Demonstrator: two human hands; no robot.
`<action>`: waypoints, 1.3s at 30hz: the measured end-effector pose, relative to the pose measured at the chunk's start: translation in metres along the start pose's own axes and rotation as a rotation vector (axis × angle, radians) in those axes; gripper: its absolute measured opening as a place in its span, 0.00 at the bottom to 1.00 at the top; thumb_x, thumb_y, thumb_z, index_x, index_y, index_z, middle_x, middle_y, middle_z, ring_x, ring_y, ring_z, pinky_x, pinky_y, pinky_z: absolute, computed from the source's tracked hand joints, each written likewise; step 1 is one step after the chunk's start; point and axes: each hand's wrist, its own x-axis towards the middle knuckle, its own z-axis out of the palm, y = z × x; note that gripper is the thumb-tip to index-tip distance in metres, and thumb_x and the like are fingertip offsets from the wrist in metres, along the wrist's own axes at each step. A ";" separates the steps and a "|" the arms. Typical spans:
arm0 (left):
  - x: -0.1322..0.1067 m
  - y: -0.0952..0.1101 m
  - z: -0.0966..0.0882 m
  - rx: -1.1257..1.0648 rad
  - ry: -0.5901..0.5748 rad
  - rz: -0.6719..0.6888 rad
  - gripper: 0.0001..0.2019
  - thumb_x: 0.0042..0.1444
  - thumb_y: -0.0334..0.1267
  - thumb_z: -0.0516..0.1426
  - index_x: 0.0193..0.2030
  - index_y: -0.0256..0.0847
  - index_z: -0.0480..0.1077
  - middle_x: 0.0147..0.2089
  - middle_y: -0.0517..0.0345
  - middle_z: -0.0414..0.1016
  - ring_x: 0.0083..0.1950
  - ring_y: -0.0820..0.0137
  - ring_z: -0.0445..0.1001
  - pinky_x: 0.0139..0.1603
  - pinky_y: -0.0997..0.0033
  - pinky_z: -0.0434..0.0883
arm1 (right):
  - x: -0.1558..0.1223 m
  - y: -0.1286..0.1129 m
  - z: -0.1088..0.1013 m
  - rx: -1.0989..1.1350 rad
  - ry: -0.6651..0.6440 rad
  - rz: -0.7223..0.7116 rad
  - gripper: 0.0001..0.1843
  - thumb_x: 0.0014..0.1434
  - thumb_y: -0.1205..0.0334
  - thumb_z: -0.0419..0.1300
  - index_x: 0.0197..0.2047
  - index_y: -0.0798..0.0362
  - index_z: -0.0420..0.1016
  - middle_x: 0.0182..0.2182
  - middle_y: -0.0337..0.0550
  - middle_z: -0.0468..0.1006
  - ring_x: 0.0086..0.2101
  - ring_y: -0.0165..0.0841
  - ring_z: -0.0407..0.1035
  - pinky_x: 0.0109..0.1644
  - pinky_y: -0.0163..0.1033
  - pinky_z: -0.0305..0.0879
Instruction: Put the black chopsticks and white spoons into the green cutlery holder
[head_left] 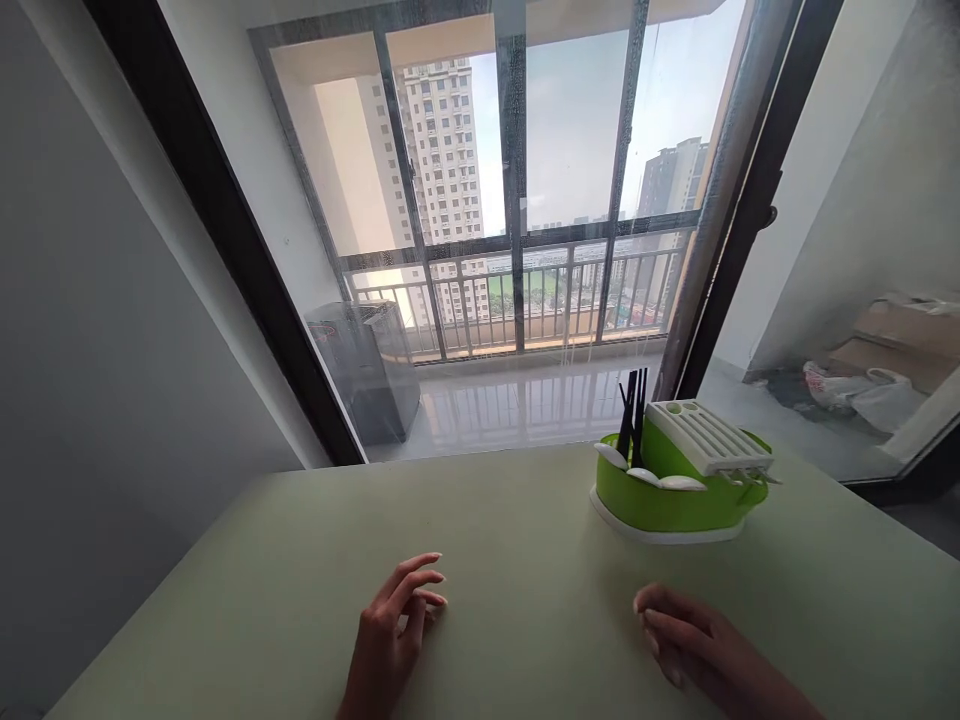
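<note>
My left hand (394,622) rests at the near side of a pale green table (510,570), its fingers loosely bent and spread, with nothing in it. My right hand (694,640) hovers over or rests on the table to the right; its fingers curl loosely apart and no object shows in them. Beyond the right hand, not touching it, stands a green and white utensil caddy (660,512). Black chopsticks (636,415) stick up from its left part. White spoons (645,478) hang over its front rim. A white slotted top (709,438) covers its raised part.
The table's far edge meets a dark-framed glass sliding door. Behind the glass are a grey appliance (367,370), a tiled balcony floor and a railing (570,295). On the right floor lie plastic bags (877,395) and cardboard (911,330). A wall borders the left.
</note>
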 end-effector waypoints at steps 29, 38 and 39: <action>0.015 0.021 -0.006 -0.105 -0.083 -0.418 0.17 0.61 0.46 0.49 0.42 0.44 0.78 0.33 0.57 0.84 0.38 0.63 0.83 0.43 0.65 0.77 | 0.007 0.010 -0.008 0.061 -0.012 -0.041 0.21 0.54 0.44 0.73 0.40 0.51 0.80 0.25 0.35 0.72 0.22 0.25 0.62 0.27 0.33 0.57; 0.014 0.018 -0.005 -0.104 -0.086 -0.404 0.16 0.62 0.44 0.49 0.41 0.44 0.77 0.33 0.58 0.83 0.39 0.64 0.83 0.42 0.68 0.76 | 0.013 0.011 -0.017 0.046 0.235 -0.192 0.21 0.53 0.45 0.73 0.44 0.49 0.80 0.29 0.37 0.75 0.26 0.29 0.65 0.30 0.36 0.62; 0.014 0.017 -0.005 -0.101 -0.087 -0.404 0.16 0.62 0.44 0.49 0.41 0.44 0.77 0.33 0.58 0.83 0.39 0.64 0.83 0.42 0.68 0.76 | 0.013 0.010 -0.018 0.042 0.283 -0.227 0.21 0.52 0.45 0.73 0.44 0.49 0.81 0.30 0.38 0.76 0.28 0.30 0.66 0.32 0.37 0.64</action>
